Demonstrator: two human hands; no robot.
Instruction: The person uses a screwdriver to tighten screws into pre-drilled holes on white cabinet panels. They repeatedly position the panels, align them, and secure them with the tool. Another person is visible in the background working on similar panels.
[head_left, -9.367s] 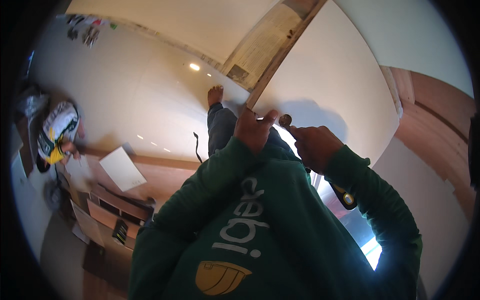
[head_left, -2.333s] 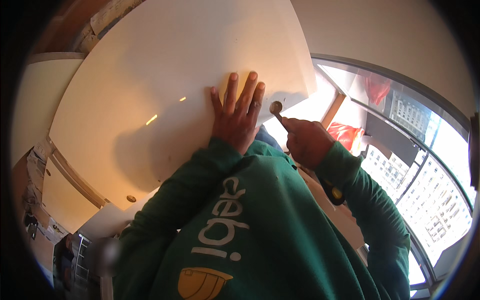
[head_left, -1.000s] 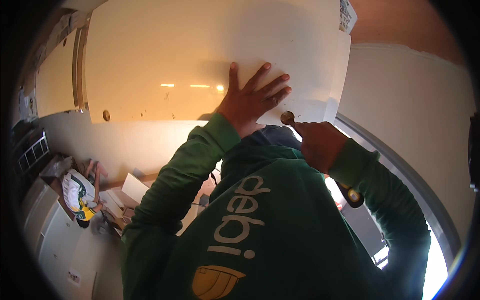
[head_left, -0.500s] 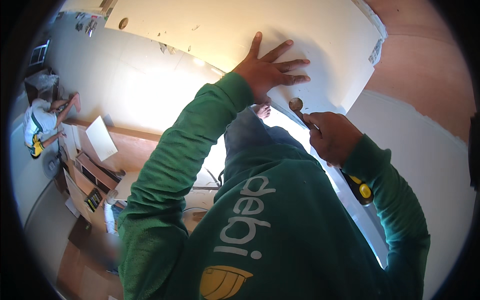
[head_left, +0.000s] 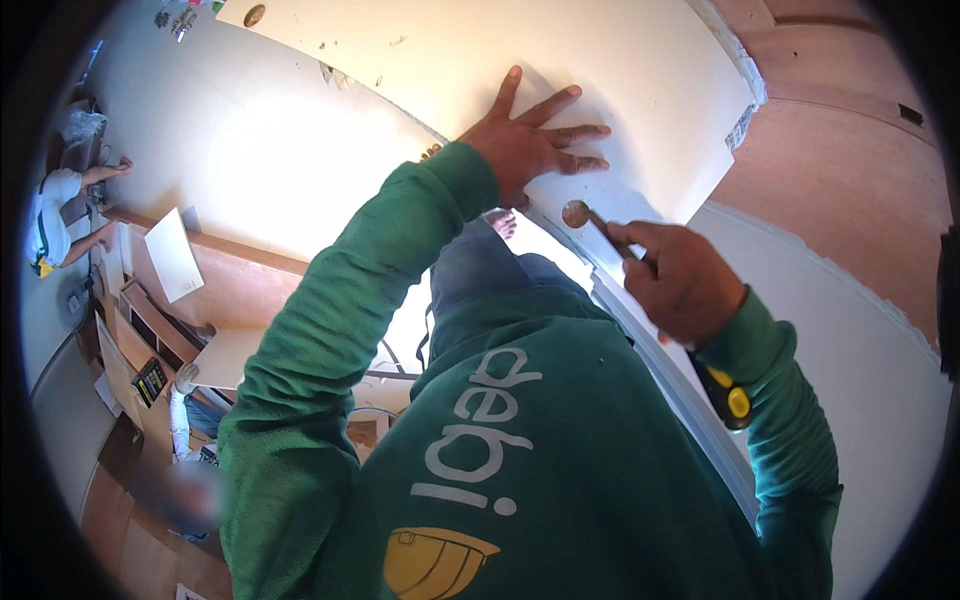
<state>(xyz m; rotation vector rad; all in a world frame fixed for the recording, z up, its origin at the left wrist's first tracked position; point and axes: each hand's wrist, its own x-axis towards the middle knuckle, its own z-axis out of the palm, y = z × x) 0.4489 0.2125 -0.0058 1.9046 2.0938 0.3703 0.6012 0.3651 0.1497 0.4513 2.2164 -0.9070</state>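
Note:
A cream-coloured board (head_left: 440,75) with a worn, rough far-right edge lies in front of me. My left hand (head_left: 530,140) presses flat on it, fingers spread. Nearer to me, a round brown recess (head_left: 576,213) shows close to the board's near edge. My right hand (head_left: 685,280) is closed around a hand tool (head_left: 728,396) with a thin metal shank and a black-and-yellow handle. The shank reaches from my fingers to the rim of the recess, and the handle sticks out below my wrist. Whether the tip is inside the recess, I cannot tell.
Another round hole (head_left: 255,15) is at the board's far left. Reddish-brown panels (head_left: 830,150) stand at the right. On the left, one person (head_left: 60,215) sits, and another person's hand (head_left: 186,377) touches a pale panel (head_left: 222,358). A small white panel (head_left: 174,255) leans near them.
My view has shifted slightly, so the background people and panels appear farther left. My left hand stays spread on the board, and my right hand keeps its hold on the tool by the recess.

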